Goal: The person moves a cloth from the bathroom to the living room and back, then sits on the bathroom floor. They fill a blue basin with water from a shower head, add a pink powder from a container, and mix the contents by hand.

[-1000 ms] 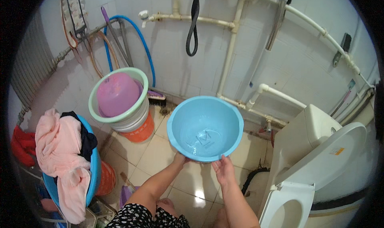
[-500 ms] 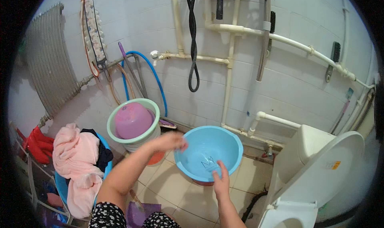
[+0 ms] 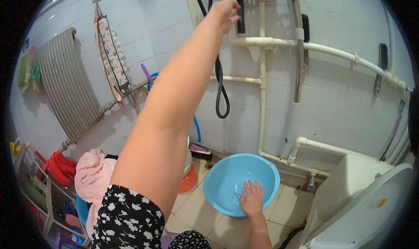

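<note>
A: Take your far left first. What could go wrong there?

B: The pink cloth (image 3: 94,174) is heaped over its tub (image 3: 82,212) and hangs down outside the rim. If you brushed it, its own weight could drag it off. Next, your raised left arm (image 3: 170,100) covers most of the bucket (image 3: 188,183) from this view, so you might nudge that unseen.

A: And higher up, where you're reaching?

B: The black hose (image 3: 223,111) dangles in a loop beneath your wrist; a careless sweep could snag it. Your left hand (image 3: 228,15) is right beside the black fixture (image 3: 241,24), fingers loosely bent, thumb apart from them. I can't tell whether you're touching it. Your arm is stretched long — that could cost you balance, or make your fingers slip.

A: Where's the blue basin (image 3: 218,174) in all this?

B: Low in front of you, upright, near the wall (image 3: 242,122). Your right hand (image 3: 252,201) is over it, fingers spread, gripping nothing; I can't tell whether your palm meets the plastic. If you leaned on the near side for support, the basin could tip or skid.

A: Anything farther right?

B: The toilet (image 3: 353,174), its lid (image 3: 371,209) up. Lose your footing that way — and you could knock against it.
</note>
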A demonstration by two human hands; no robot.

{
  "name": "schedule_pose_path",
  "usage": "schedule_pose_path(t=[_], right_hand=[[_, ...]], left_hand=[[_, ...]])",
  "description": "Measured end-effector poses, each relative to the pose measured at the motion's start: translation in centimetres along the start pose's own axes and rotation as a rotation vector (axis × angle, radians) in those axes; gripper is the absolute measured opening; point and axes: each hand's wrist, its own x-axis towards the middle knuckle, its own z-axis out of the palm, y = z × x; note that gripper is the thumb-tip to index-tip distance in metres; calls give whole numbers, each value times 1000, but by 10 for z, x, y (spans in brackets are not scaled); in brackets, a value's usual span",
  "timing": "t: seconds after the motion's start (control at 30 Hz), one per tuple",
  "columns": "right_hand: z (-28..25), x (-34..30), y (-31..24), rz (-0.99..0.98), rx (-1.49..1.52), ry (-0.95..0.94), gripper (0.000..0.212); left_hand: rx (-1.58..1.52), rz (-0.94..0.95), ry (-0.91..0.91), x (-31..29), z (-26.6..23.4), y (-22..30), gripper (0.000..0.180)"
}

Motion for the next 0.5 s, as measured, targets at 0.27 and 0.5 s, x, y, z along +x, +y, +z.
schedule_pose_path(t=[0.27,0.5], right_hand=[[-10,-3,-1,4,31,-5,48],[-16,-19,-17,-94,14,-94,50]], left_hand=[[-392,100,4,10,10,26,28],[-167,-22,-156,-74,-4,29,56]])
